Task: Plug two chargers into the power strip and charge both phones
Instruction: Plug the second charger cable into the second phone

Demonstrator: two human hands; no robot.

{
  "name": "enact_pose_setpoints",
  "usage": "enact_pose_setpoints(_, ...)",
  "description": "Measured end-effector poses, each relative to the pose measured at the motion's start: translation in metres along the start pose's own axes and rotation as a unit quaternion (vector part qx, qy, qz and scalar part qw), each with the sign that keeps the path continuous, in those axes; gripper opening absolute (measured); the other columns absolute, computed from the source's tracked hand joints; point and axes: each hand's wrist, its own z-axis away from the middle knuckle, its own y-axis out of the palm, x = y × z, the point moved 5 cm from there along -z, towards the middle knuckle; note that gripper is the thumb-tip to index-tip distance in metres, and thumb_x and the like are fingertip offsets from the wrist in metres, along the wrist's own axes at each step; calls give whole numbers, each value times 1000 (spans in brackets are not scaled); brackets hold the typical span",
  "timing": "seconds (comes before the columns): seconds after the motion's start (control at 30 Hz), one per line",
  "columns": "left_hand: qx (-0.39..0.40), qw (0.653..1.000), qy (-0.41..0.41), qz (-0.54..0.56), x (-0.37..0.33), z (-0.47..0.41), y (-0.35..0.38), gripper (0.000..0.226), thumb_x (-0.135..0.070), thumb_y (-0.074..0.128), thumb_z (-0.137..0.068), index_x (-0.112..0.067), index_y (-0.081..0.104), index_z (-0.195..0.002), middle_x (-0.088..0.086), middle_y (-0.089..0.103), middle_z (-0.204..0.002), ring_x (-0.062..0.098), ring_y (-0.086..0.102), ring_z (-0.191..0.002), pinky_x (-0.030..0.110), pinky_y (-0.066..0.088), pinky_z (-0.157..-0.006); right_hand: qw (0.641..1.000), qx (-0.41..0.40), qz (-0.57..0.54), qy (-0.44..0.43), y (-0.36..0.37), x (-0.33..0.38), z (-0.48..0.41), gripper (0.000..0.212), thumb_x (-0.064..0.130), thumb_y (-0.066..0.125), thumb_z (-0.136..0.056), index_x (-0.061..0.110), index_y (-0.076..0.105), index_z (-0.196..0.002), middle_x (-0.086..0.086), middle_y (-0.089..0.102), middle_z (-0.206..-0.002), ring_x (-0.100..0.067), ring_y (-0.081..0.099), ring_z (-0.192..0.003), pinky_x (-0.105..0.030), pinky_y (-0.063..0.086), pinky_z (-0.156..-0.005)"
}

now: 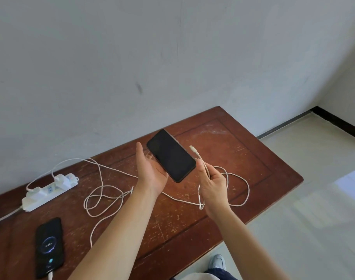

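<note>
My left hand [150, 170] holds a black phone [171, 156] with a dark screen, lifted above the brown table [243, 150]. My right hand [212, 182] grips a white cable [241, 182] just below its free connector [193, 149], which points up beside the phone's right edge without touching it. A white power strip [49, 191] lies at the left with two white chargers [60, 181] plugged in. A second black phone [49, 247] lies at the front left, its screen lit with a charging ring and a cable in its bottom end.
Loose loops of white cable [104, 197] lie across the table's middle. A pale wall rises directly behind the table. Tiled floor [313, 199] spreads to the right, and a shoe [218, 261] shows near the table's front edge.
</note>
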Motion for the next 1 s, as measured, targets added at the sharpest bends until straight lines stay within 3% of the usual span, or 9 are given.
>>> enact_pose_setpoints(0.07, 7, 1000, -14, 20, -4, -2, -4, 71, -72, 37, -95, -17, 64, -130, 14, 73, -124, 32, 71, -112, 48, 59, -92, 999, -32, -12, -7, -7, -3, 4, 24, 51, 61, -91, 37, 80, -98, -12, 50, -58, -6, 43, -42, -22, 38, -40)
enact_pose_setpoints(0.2, 42, 994, -42, 94, -7, -5, -11, 77, -72, 38, -94, -10, 60, -135, 17, 71, -127, 36, 69, -115, 49, 60, -85, 997, -9, -75, 12, -19, -12, 5, 28, 31, 54, -101, 14, 76, -102, -1, 52, -63, -12, 41, -48, -22, 39, -43)
enact_pose_setpoints(0.33, 103, 978, -55, 174, -7, -7, -5, 74, -73, 40, -92, -18, 62, -137, 20, 62, -140, 44, 59, -128, 62, 52, -97, 995, 44, -88, 20, -15, -11, 8, 40, 6, 38, -105, 20, 76, -101, -1, 55, -68, -10, 42, -49, -22, 39, -44)
enact_pose_setpoints(0.4, 123, 974, -61, 180, -7, -7, 1, 76, -74, 35, -93, -20, 55, -143, 23, 57, -144, 46, 54, -132, 64, 46, -103, 996, 58, -63, 8, -10, -8, 11, 41, 12, 38, -106, 25, 76, -100, 3, 51, -64, -8, 39, -48, -22, 35, -43)
enact_pose_setpoints(0.53, 111, 976, -63, 174, -3, -6, 12, 81, -74, 26, -94, -14, 57, -138, 25, 62, -137, 55, 56, -125, 76, 40, -102, 998, 59, -18, -19, 1, -2, 18, 32, 42, 50, -99, 25, 74, -110, 9, 42, -57, -5, 34, -47, -20, 31, -42)
enact_pose_setpoints(0.63, 52, 980, -64, 184, -1, -5, 13, 78, -70, 24, -97, -10, 54, -138, 27, 69, -125, 49, 65, -116, 67, 53, -91, 996, 85, 10, -32, 7, -1, 23, 31, 46, 55, -94, 29, 77, -107, 8, 46, -55, -7, 40, -47, -21, 38, -44)
enact_pose_setpoints(0.77, -17, 987, -33, 157, -1, -6, 9, 74, -66, 24, -100, -10, 57, -134, 24, 72, -120, 41, 72, -105, 59, 60, -85, 993, 108, 39, -13, 13, -6, 28, 24, 46, 64, -92, 30, 81, -97, 5, 61, -59, -12, 56, -55, -35, 52, -61)
enact_pose_setpoints(0.87, -32, 987, -19, 159, 0, -5, 8, 71, -66, 24, -101, -10, 60, -125, 25, 76, -107, 40, 74, -100, 55, 63, -77, 993, 111, 39, 11, 17, -7, 28, 21, 45, 70, -90, 28, 82, -95, 5, 65, -60, -10, 61, -59, -35, 56, -68)
enact_pose_setpoints(1.0, -26, 987, -4, 159, 0, -3, 8, 67, -63, 25, -102, -11, 60, -127, 21, 76, -109, 38, 74, -102, 54, 62, -79, 993, 106, 36, 21, 21, -5, 29, 24, 48, 73, -86, 27, 83, -90, 3, 66, -59, -10, 61, -57, -32, 59, -67)
